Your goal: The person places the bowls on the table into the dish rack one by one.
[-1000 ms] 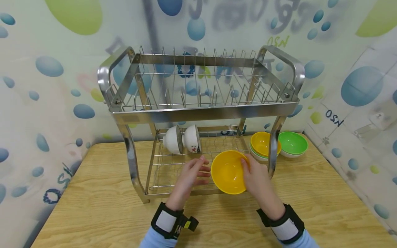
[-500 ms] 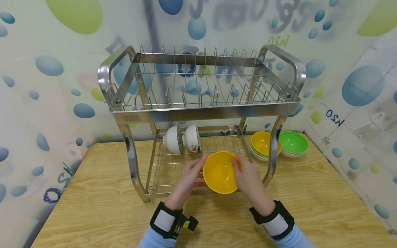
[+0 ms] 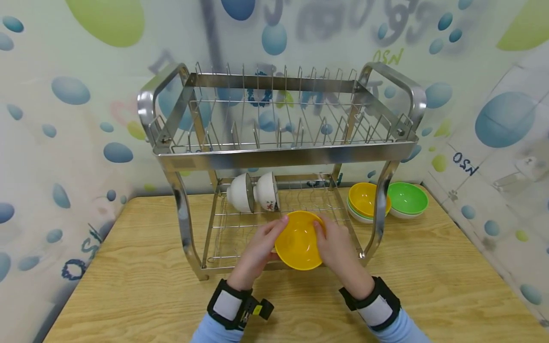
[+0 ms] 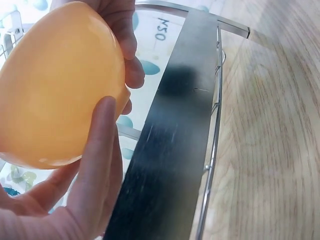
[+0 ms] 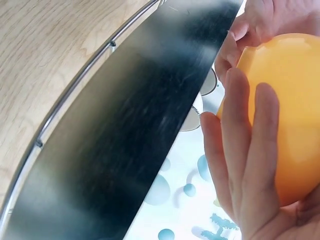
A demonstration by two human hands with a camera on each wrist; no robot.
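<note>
Both hands hold a yellow bowl in front of the dish rack's lower tier, its inside tilted toward the head camera. My right hand grips the right rim, thumb inside and fingers spread along the outer wall. On the other side, my left hand has its thumb at the left rim. In the left wrist view, the left fingers lie against the bowl's outer wall. Two white bowls stand on edge side by side at the back left of the lower tier.
A two-tier metal dish rack stands on the wooden table against a patterned wall. Right of it, a yellow bowl sits stacked on green and white ones. Beside that, a green bowl rests in a white bowl.
The right hand has carried the yellow bowl left to the left hand. The left hand, earlier apart from the bowl with fingers extended, now takes hold of its left side.
</note>
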